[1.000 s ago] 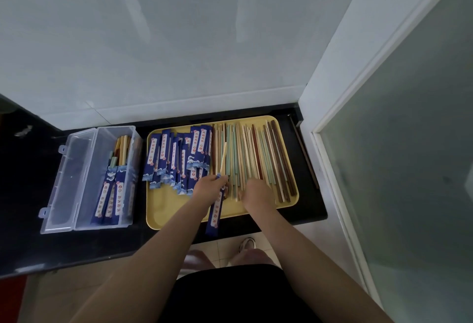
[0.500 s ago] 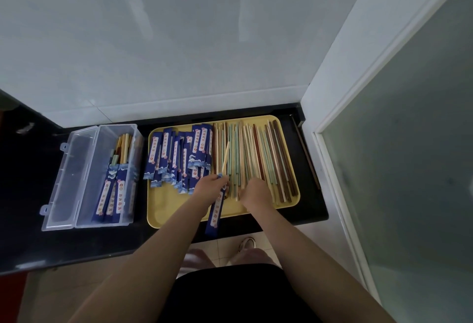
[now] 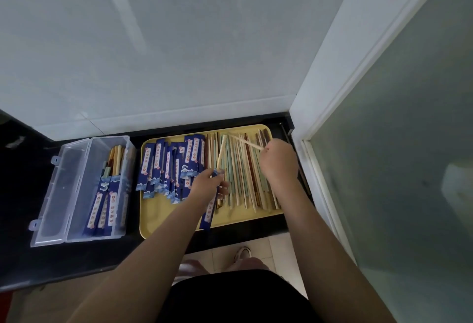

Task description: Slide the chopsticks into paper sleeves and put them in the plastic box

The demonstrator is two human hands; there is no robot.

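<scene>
Two hands are working over the yellow tray (image 3: 163, 222): left hand (image 3: 208, 185) gripping a sleeve (image 3: 208, 213) and one chopstick (image 3: 221, 152), right hand (image 3: 277, 160) pinching its mate (image 3: 247, 142), probably needing threading alongside next.

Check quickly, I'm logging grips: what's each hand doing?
Left hand: holding a blue sleeve with one chopstick in it.
Right hand: pinching another chopstick.

The left hand (image 3: 208, 185) covers the upper part of the blue paper sleeve (image 3: 207, 216) it holds, so how far the pale chopstick (image 3: 220, 153) sits inside cannot be told. The right hand (image 3: 277, 160) hides the near end of its own chopstick (image 3: 249, 144). The sleeves' print is too small to read, and both forearms run off the bottom edge
</scene>
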